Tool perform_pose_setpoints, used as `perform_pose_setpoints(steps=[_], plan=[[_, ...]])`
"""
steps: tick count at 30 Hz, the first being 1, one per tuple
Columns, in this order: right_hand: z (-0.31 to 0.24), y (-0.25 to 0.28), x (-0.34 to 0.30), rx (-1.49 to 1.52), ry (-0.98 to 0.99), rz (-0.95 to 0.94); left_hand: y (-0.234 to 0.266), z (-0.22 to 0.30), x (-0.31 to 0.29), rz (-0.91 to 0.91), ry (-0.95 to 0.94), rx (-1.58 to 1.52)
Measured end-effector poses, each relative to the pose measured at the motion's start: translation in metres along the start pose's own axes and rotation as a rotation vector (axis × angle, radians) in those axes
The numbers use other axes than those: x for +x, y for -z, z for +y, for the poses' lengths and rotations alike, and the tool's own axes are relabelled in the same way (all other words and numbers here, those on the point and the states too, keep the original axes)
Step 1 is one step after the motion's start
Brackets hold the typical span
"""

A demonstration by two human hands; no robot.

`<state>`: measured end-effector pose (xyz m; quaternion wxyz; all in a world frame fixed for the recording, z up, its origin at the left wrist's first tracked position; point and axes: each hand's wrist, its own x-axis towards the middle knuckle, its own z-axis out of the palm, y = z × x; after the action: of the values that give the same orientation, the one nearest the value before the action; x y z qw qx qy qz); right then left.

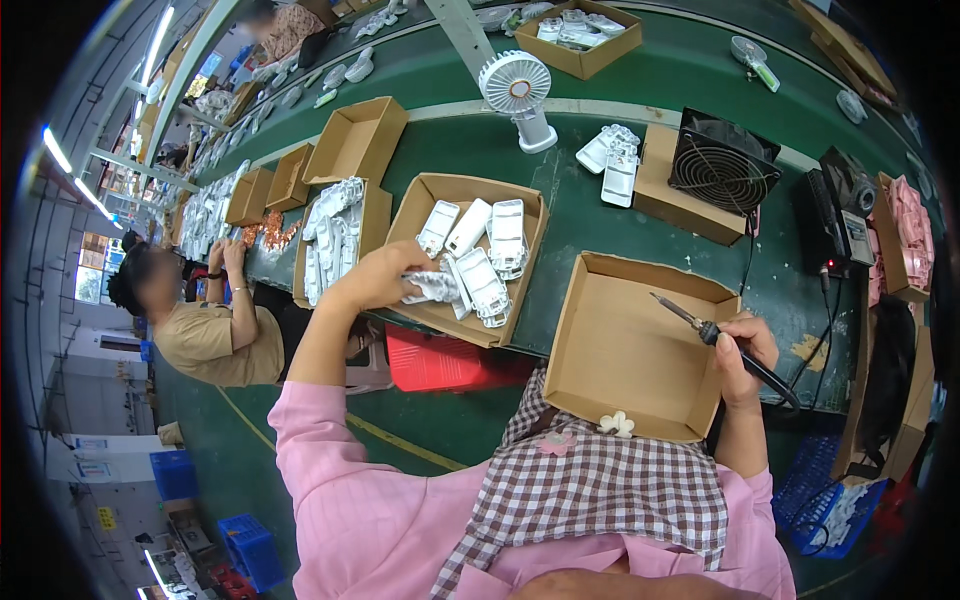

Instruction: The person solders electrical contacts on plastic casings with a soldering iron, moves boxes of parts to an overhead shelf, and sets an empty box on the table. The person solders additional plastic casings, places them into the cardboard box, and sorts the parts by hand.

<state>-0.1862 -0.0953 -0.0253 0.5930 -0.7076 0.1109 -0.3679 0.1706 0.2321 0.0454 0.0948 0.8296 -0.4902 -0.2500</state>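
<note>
My right hand (746, 352) grips a soldering iron (708, 331) with a black handle, its metal tip pointing up and left. The iron is over a shallow cardboard tray (640, 345) that stands right in front of me with a bare bottom. To the left, my left hand (378, 277) reaches over the near left edge of a cardboard box (403, 215). Its fingers are closed on a white plastic casing (432, 287), partly hidden by the hand. Several more white casings (483, 283) lie in that box, some showing their open inner side.
A small white fan (520, 95) stands behind the box. Loose white casings (612, 160) lie beside a black fan (722, 165). A black soldering station (835, 225) is at the right. Another box of white parts (335, 235) stands left, near a seated co-worker (215, 325).
</note>
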Motion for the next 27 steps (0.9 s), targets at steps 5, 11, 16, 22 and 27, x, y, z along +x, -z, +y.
perform_pose_setpoints(steps=[5,11,16,22,27], plan=[[0.001,0.002,0.001,-0.033,0.026,-0.012,0.017,0.055,0.002,-0.022,0.129,-0.096],[0.001,0.004,-0.001,0.003,-0.024,0.007,-0.022,0.031,0.0,-0.018,0.526,-0.118],[0.002,0.004,0.0,0.019,-0.005,0.014,-0.066,0.028,0.008,0.174,0.46,-0.366],[0.004,0.006,-0.002,0.059,-0.017,0.013,-0.073,0.027,0.011,0.228,0.603,-0.237],[0.004,0.007,-0.001,0.036,0.01,0.001,-0.068,0.036,0.014,0.393,0.573,-0.435]])
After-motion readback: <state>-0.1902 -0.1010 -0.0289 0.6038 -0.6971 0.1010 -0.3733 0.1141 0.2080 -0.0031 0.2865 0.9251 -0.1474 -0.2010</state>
